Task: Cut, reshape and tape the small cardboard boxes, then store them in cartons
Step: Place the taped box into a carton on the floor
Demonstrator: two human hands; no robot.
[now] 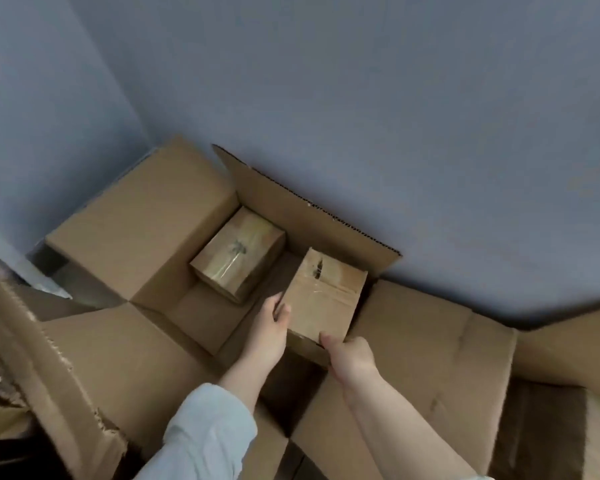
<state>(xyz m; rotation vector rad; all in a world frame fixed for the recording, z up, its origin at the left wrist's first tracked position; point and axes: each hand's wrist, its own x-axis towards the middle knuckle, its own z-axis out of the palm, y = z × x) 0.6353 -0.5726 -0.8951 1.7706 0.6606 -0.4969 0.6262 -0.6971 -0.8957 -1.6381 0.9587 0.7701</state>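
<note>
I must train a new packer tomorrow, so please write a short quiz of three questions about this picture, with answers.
1. True or false: the held small box has tape on its top.
2. How many small boxes are in or over the open carton? A) one B) two C) four
3. Which hands grip the held small box?

Key
1. True.
2. B: the held one and a second small box lying inside.
3. Both: the left hand on its left side, the right hand on its near edge.
</note>
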